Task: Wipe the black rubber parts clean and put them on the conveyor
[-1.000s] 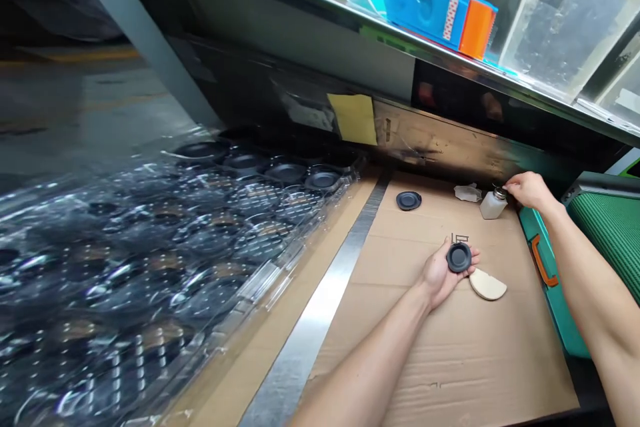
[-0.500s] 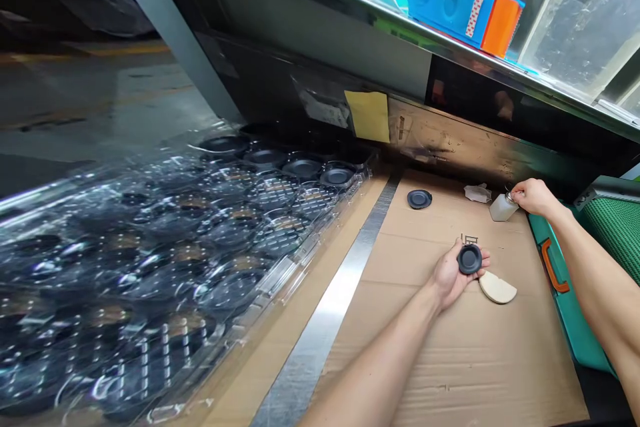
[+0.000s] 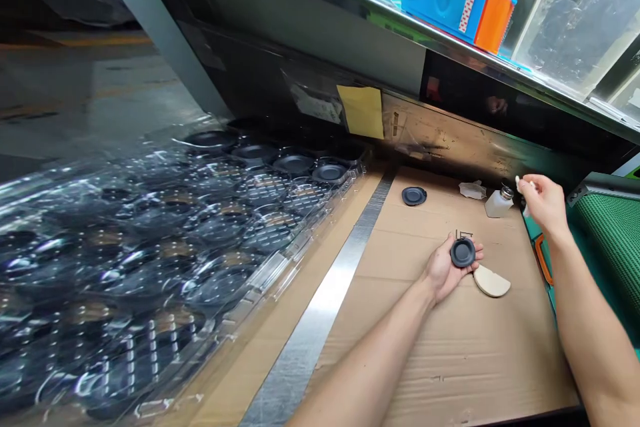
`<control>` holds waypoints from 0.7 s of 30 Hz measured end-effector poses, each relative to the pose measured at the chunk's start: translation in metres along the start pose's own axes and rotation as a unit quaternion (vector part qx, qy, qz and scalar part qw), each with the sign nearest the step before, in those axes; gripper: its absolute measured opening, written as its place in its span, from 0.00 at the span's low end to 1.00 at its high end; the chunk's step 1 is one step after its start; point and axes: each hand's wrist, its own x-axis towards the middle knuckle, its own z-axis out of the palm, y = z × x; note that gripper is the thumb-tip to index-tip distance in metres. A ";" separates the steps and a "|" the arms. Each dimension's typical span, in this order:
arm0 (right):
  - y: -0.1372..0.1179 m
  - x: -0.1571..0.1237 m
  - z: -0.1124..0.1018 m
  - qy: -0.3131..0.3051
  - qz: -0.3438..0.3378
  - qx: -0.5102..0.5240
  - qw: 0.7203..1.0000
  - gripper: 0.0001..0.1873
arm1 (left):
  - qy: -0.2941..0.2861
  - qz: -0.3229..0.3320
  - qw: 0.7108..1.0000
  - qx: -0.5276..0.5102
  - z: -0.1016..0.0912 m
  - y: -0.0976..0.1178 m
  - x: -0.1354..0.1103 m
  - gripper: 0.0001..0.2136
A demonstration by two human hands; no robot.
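Observation:
My left hand [image 3: 443, 270] lies palm up on the cardboard sheet [image 3: 450, 360], cradling a black rubber disc [image 3: 463, 253]. Just beyond it sits a beige half-round pad [image 3: 491, 281]. My right hand [image 3: 544, 203] is pinched on a small white swab [image 3: 518, 181], just to the right of a white plastic dispenser bottle [image 3: 499, 203]. The swab's shaft is mostly hidden by my fingers. A second black disc [image 3: 414, 196] lies at the far side of the cardboard, near a crumpled white tissue [image 3: 473, 190].
A clear plastic tray [image 3: 260, 213] holding several black discs fills the left side, beyond a metal strip [image 3: 320, 320]. A teal case [image 3: 544, 260] and green mat [image 3: 613, 240] stand right. A shelf [image 3: 400, 10] overhangs the far edge.
My right hand has come away from the bottle's top, moving right and showing the white swab in its fingers. The bottle now stands upright. My left hand still holds the disc.

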 end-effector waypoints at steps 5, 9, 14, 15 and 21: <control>-0.036 -0.107 0.040 -0.083 -0.052 0.116 0.988 0.14 | -0.007 0.015 1.000 -0.020 0.000 0.000 0.000 0.22; -0.053 -0.151 0.080 -0.085 -0.075 0.103 0.988 0.10 | -0.002 0.025 0.999 -0.042 0.003 -0.002 -0.001 0.21; -0.062 -0.161 0.095 -0.105 -0.127 0.051 0.985 0.10 | 0.027 0.017 0.999 -0.017 0.002 -0.002 -0.002 0.23; -0.062 -0.160 0.094 -0.102 -0.124 0.041 0.986 0.10 | 0.027 0.019 0.999 -0.014 0.002 -0.002 -0.002 0.23; -0.052 -0.153 0.092 -0.102 -0.122 0.047 0.986 0.11 | 0.019 0.033 0.999 -0.022 0.003 -0.003 -0.002 0.22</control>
